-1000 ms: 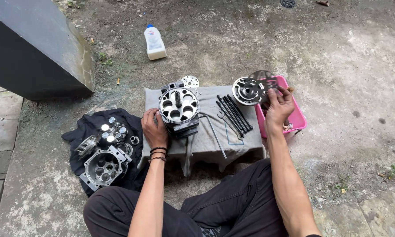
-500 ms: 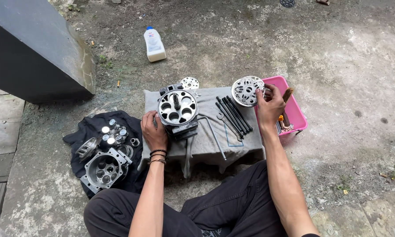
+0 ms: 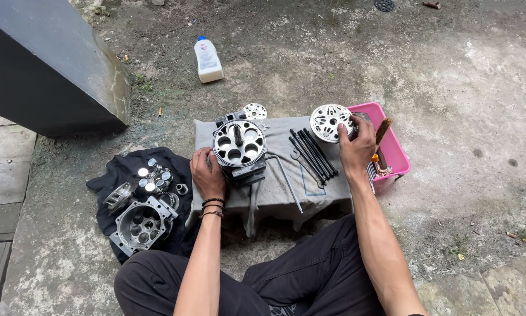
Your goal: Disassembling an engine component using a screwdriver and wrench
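Note:
I sit cross-legged on the ground before a grey cloth (image 3: 280, 187). My left hand (image 3: 207, 174) grips the left side of a round metal cylinder block (image 3: 239, 147) that stands on the cloth, its bores facing up and a short shaft sticking out of the middle. My right hand (image 3: 356, 146) holds a round silver valve plate (image 3: 329, 123) with several cut-outs, tilted on edge just left of a pink tray (image 3: 397, 153). A row of long black bolts (image 3: 313, 153) lies on the cloth between the block and that hand.
A black cloth (image 3: 116, 178) at my left carries a metal housing (image 3: 141, 221), pistons (image 3: 153, 178) and small parts. A smaller round plate (image 3: 254, 111) lies behind the block. A white bottle (image 3: 208, 59) stands farther back. A dark slab (image 3: 46, 64) rises at the far left.
My right hand has brought the valve plate from over the pink tray leftward, down to the cloth's right edge. The left hand has stayed on the cylinder block.

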